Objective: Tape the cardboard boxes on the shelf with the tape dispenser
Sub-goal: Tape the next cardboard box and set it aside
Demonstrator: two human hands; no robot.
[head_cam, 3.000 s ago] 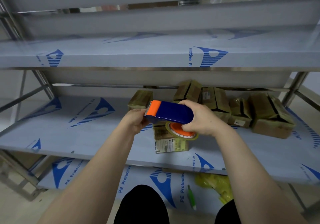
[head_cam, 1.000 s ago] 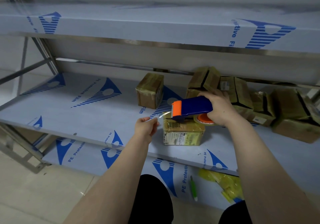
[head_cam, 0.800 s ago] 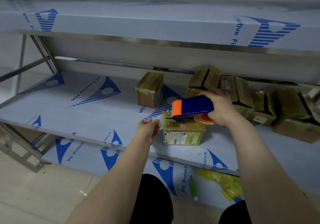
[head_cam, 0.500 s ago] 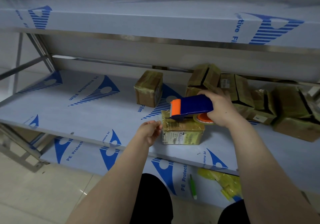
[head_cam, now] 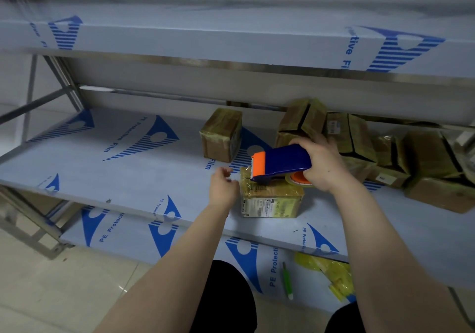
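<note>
Shelf [head_cam: 115, 178] w/ 1 front box [head_cam: 272, 200], rear boxes [head_cam: 356, 139] beyond; right hand [head_cam: 325, 164] grips tape dispenser [head_cam: 282, 161] atop it, left fingers [head_cam: 226, 172] loose.

Single head view, looking forward-down, close on shelf [head_cam: 128, 178].

The blue-and-orange plastic tape dispenser [head_cam: 281, 161] has come down from mid-air onto the top of the small tape-wrapped cardboard box [head_cam: 270, 200], and the left grip [head_cam: 223, 188] has let go of the tape end, fingers loose just beside the box.

Blue-and-orange tape dispenser [head_cam: 281, 163]; brown boxes [head_cam: 221, 134]; blue-printed white shelf [head_cam: 108, 175]
</note>
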